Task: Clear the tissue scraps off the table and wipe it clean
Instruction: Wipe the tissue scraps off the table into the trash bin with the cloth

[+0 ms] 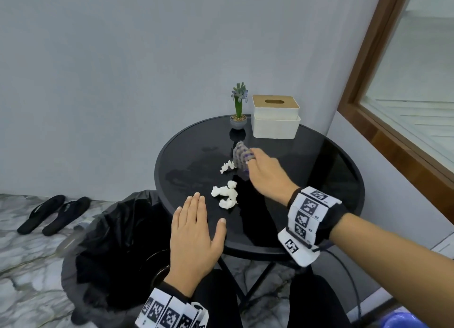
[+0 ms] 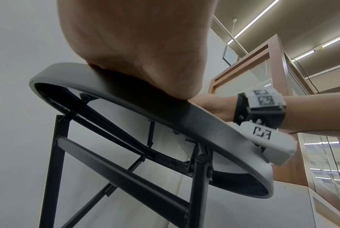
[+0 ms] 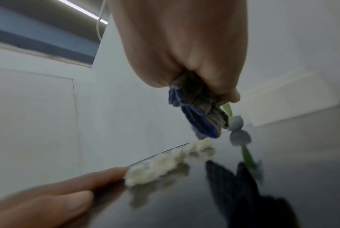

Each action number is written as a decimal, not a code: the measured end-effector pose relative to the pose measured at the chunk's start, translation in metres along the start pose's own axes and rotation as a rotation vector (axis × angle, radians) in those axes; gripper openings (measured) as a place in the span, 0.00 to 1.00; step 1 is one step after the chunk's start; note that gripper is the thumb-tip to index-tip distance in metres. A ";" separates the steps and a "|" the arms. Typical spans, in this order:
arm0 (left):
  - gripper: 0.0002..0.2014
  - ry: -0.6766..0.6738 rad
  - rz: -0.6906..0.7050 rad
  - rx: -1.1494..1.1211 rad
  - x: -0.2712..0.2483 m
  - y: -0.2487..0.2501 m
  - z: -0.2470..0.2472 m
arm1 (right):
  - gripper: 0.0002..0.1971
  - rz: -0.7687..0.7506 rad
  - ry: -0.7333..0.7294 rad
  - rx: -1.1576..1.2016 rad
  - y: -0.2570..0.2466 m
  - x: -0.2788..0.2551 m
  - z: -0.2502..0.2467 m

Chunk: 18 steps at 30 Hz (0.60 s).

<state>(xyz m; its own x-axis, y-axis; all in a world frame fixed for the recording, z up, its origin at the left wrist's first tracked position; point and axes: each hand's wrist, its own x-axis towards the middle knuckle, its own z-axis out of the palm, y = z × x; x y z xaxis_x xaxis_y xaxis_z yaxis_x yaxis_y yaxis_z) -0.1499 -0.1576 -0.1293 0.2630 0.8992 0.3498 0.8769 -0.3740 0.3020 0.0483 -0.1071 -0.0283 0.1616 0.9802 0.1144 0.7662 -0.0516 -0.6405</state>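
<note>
Two white tissue scraps lie on the round black glass table (image 1: 319, 160): a small scrap (image 1: 226, 166) and a larger crumpled scrap (image 1: 226, 198) nearer me. My right hand (image 1: 264, 172) grips a bunched grey-and-blue cloth (image 1: 240, 157) just right of the small scrap, its lower end close to the glass. In the right wrist view the cloth (image 3: 199, 114) hangs from my curled fingers above the scraps (image 3: 165, 163). My left hand (image 1: 194, 231) lies flat with straight fingers on the table's near left edge, its fingertips short of the larger scrap.
A small potted plant (image 1: 238, 111) and a white tissue box with a wooden lid (image 1: 275, 117) stand at the table's back. A bin lined with a black bag (image 1: 115, 249) sits on the floor left of the table. Black slippers (image 1: 52, 213) lie farther left.
</note>
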 end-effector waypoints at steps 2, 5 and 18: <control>0.36 0.003 0.000 -0.006 -0.001 0.001 0.000 | 0.16 -0.021 -0.025 -0.083 0.011 0.008 -0.011; 0.36 -0.003 -0.001 -0.007 -0.001 0.003 0.000 | 0.16 0.034 -0.171 -0.237 0.028 0.017 -0.012; 0.35 -0.004 0.008 -0.025 -0.002 0.002 0.002 | 0.16 0.220 0.033 -0.241 0.014 0.062 -0.016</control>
<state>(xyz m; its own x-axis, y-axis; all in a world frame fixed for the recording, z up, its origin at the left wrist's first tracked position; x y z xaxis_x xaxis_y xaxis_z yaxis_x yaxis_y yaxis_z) -0.1481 -0.1592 -0.1313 0.2712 0.8972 0.3486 0.8646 -0.3863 0.3214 0.0790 -0.0501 -0.0175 0.3572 0.9338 0.0202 0.8350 -0.3095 -0.4550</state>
